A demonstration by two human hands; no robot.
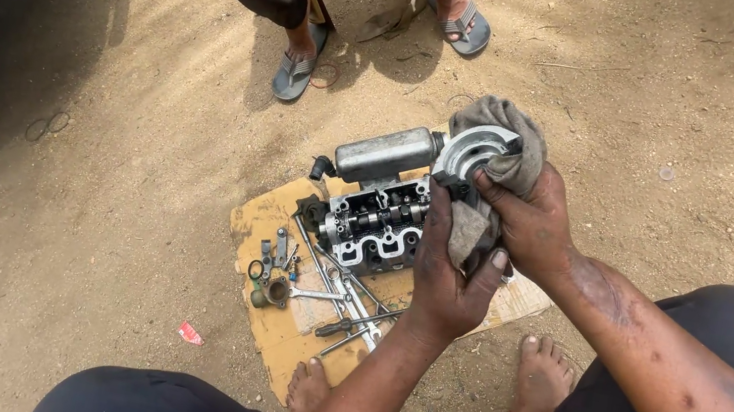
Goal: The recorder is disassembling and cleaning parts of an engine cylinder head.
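Observation:
My left hand grips a curved silver metal engine part from below, held up over the ground. My right hand presses a dirty grey rag against that part, with the cloth draped over its top and down between both hands. Below them an engine cylinder head lies on a sheet of cardboard. A grey metal cylinder sits at the head's far side.
Wrenches, a screwdriver and small fittings lie on the cardboard. Sandy ground surrounds it. My bare feet rest near the cardboard. Another person's sandalled feet stand at the top. A red scrap lies on the sand.

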